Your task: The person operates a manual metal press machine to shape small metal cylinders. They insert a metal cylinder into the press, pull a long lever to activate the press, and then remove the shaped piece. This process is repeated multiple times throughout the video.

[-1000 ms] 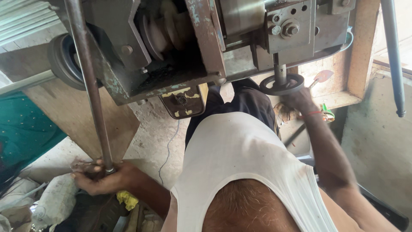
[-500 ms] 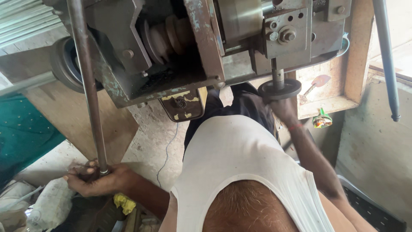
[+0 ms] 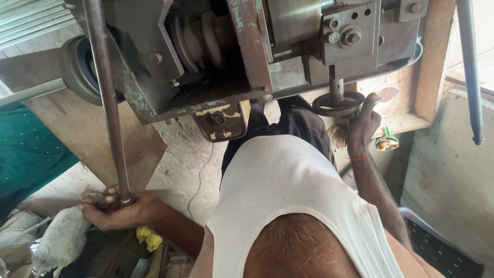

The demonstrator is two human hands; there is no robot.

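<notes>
I look down over my white vest at a heavy grey machine (image 3: 221, 56) with a stepped pulley. My left hand (image 3: 116, 211) is closed around the lower end of a long steel lever rod (image 3: 105, 98) that rises up past the machine's left side. My right hand (image 3: 363, 123) grips the rim of a small black handwheel (image 3: 334, 103) hanging on a short shaft under the machine's right end. A red thread circles my right wrist.
A teal cloth (image 3: 25, 149) lies at the left. White sacks (image 3: 56, 242) and a yellow rag (image 3: 148, 238) sit below my left hand. A second steel rod (image 3: 471, 72) hangs at the right. A black grated crate (image 3: 437, 247) is at the lower right, by a concrete wall.
The view has shifted slightly; both hands keep their grips. My right hand has moved around the handwheel's rim to its right side.
</notes>
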